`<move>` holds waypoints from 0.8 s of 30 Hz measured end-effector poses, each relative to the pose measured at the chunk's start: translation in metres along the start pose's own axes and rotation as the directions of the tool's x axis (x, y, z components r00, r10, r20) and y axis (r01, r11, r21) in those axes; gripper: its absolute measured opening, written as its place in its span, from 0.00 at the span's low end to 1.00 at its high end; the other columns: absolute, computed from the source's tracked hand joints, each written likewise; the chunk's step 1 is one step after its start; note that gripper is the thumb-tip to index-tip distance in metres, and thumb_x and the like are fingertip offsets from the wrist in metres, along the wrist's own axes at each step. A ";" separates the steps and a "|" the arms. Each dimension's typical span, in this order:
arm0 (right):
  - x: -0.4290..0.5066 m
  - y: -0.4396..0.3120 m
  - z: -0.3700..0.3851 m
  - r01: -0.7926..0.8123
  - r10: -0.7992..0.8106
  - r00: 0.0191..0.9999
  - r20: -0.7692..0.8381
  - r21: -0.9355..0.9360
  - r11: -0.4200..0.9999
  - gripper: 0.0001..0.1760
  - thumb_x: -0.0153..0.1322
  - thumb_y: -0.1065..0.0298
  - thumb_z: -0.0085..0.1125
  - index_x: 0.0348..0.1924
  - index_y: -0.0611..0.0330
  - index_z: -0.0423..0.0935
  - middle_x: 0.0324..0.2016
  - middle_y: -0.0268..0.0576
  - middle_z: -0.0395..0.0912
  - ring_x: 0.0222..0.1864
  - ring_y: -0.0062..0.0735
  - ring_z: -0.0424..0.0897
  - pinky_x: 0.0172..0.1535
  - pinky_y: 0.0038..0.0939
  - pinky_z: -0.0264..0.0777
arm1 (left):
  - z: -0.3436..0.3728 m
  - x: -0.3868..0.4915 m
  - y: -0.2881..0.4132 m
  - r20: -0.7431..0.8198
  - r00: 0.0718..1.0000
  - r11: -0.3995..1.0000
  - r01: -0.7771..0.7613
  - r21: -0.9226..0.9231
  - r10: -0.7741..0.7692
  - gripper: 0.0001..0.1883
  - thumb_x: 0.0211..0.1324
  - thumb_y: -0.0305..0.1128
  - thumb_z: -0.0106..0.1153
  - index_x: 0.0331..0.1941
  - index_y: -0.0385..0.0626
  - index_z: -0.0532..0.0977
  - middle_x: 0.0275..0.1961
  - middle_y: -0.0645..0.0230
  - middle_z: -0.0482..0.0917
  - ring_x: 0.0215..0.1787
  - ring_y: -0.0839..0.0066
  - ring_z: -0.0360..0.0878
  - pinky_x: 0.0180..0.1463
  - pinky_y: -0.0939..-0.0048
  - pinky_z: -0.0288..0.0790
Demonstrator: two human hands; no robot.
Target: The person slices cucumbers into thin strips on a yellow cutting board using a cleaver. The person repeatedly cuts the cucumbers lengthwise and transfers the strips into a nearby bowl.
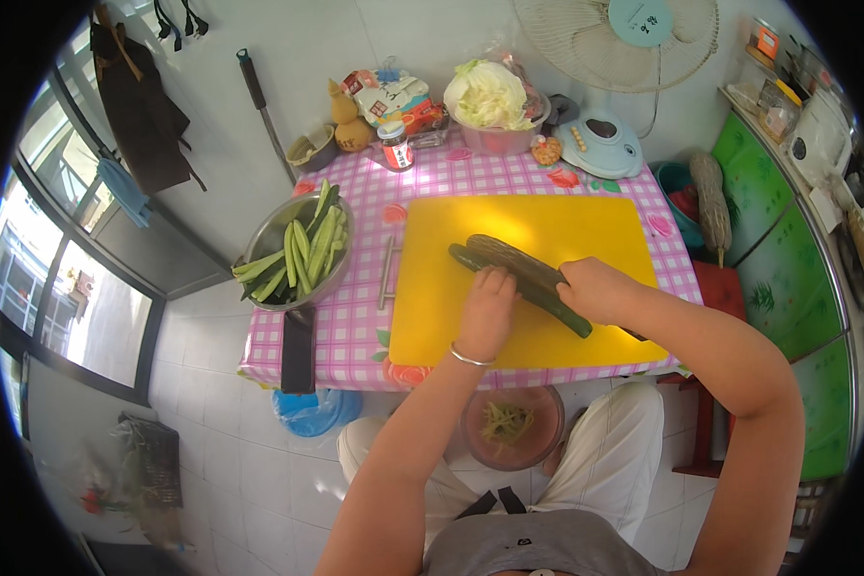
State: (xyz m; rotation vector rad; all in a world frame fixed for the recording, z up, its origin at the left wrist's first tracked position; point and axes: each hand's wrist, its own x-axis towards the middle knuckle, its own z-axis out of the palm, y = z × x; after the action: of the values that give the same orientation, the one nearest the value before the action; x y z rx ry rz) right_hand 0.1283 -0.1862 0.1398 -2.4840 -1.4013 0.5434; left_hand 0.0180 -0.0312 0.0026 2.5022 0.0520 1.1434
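Observation:
Two dark green cucumbers lie side by side, slanting across a yellow cutting board (439,324). My left hand (489,309), with a silvery bangle at the wrist, has its fingers curled over the lower cucumber (558,313). The right end of the upper cucumber (511,258) is in my right hand (594,291). A narrow dark tip (632,333) shows below my right forearm; what it belongs to is hidden. To the left, a metal bowl (342,277) holds several cut cucumber strips (302,252). A peeler-like metal tool (387,273) lies between bowl and board.
A black phone (299,353) lies at the table's front left edge. Behind the board stand a jar (396,147), a tub (500,140) with a lettuce-like head and an electric fan (601,144). Below the table are a reddish basin (475,439) with green scraps and a blue bin (309,414).

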 end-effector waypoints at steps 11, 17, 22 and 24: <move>0.021 -0.018 -0.007 -0.073 0.069 0.995 0.073 0.058 0.996 0.18 0.75 0.65 0.49 0.36 0.75 0.78 0.27 0.65 0.81 0.26 0.60 0.83 0.33 0.49 0.80 | 0.004 -0.001 -0.001 -0.011 1.000 1.000 0.010 -0.013 -0.010 0.17 0.47 0.22 0.66 0.44 0.35 0.76 0.49 0.53 0.77 0.55 0.50 0.74 0.58 0.57 0.73; 0.038 -0.026 -0.010 -0.058 0.052 0.990 0.132 0.040 0.998 0.19 0.75 0.67 0.47 0.33 0.79 0.77 0.22 0.64 0.79 0.15 0.52 0.80 0.23 0.44 0.78 | 0.003 -0.003 -0.001 -0.002 0.999 0.999 0.042 -0.004 -0.042 0.18 0.46 0.22 0.66 0.44 0.35 0.76 0.49 0.53 0.78 0.55 0.51 0.75 0.58 0.58 0.73; 0.054 -0.037 -0.012 -0.120 0.119 0.973 0.196 -0.005 0.993 0.18 0.75 0.66 0.47 0.38 0.78 0.76 0.25 0.62 0.80 0.18 0.49 0.82 0.24 0.42 0.78 | 0.004 -0.003 -0.002 -0.002 1.000 0.999 0.031 -0.025 -0.031 0.19 0.46 0.21 0.66 0.45 0.35 0.76 0.48 0.53 0.77 0.55 0.51 0.75 0.58 0.58 0.73; 0.061 -0.040 -0.010 -0.107 0.104 0.975 0.195 0.009 0.994 0.19 0.75 0.66 0.47 0.37 0.79 0.76 0.24 0.62 0.79 0.17 0.49 0.81 0.23 0.42 0.78 | 0.003 -0.002 -0.002 -0.011 1.000 0.999 0.025 -0.040 -0.026 0.20 0.45 0.21 0.66 0.46 0.35 0.76 0.48 0.53 0.77 0.54 0.51 0.75 0.57 0.58 0.73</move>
State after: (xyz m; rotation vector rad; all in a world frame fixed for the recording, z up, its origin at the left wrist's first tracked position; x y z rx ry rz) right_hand 0.1311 -0.1137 0.1519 -2.5593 -1.3274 0.8380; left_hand 0.0189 -0.0306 -0.0018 2.4534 0.0633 1.1375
